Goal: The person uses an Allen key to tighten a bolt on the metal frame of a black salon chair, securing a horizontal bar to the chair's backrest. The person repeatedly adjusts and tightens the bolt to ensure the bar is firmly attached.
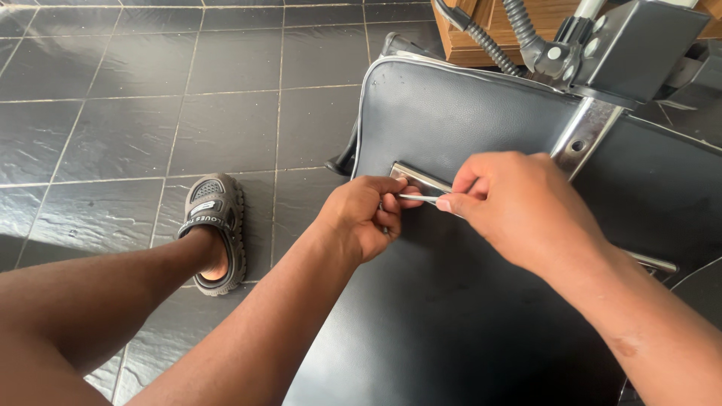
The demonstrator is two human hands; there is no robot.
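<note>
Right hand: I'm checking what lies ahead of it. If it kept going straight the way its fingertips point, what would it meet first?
The right hand points leftward along a thin metal pin; it would most likely meet the left hand fingertips first, which grip the pin's other end.

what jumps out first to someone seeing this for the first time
Two bare hands meet at the middle of the picture: the left hand and right hand pinch a thin silvery pin between them, against a metal bracket on a black padded seat. At the upper right, a chrome bar runs up to a dark mechanism with ribbed hoses. At the left, a foot in a grey clog rests on the dark tiled floor.
</note>
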